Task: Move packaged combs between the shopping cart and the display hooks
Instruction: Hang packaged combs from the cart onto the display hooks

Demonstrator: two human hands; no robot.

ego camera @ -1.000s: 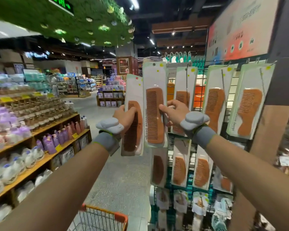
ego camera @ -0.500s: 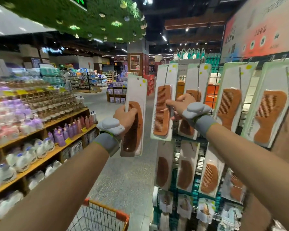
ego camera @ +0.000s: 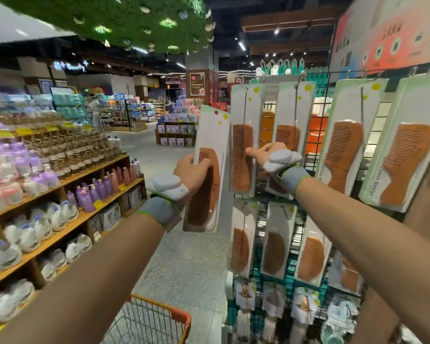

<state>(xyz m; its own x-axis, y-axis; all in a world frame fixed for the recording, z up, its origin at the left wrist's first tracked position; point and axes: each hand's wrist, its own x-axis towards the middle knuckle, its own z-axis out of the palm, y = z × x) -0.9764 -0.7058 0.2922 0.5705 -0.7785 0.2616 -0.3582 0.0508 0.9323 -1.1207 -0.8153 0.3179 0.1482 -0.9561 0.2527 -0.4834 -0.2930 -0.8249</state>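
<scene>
One comb pack (ego camera: 210,135) is up in the air, held by the left hand (ego camera: 190,171). The fingers of that hand are curled round the left edge of the pack, next to the brown comb inside it. The pack stands upright and leans a little. It is just beside the rack (ego camera: 318,135), on its left side, and high above the cart (ego camera: 181,312).

The right hand (ego camera: 271,155) is at the rack. One finger (ego camera: 252,152) lies straight across the front of the first hanging pack (ego camera: 245,115), on its brown comb. The other fingers are hidden, so I cannot tell if this hand grips that pack or only touches it.

More packs (ego camera: 350,135) hang to the right in the same top row, each with a brown comb. A lower row (ego camera: 243,242) of comb packs hangs under them, and smaller things hang below that, too blurry to tell.

Each wrist wears a grey band (ego camera: 159,211) with a pale lump on top.

The cart has wire sides and an orange rim. It sits low down between the two arms, on the grey floor (ego camera: 184,256).

On the left stand long wooden shelves (ego camera: 60,184) full of purple, pink and white bottles (ego camera: 90,194). Up above is a green ceiling (ego camera: 134,23) with little lights.
</scene>
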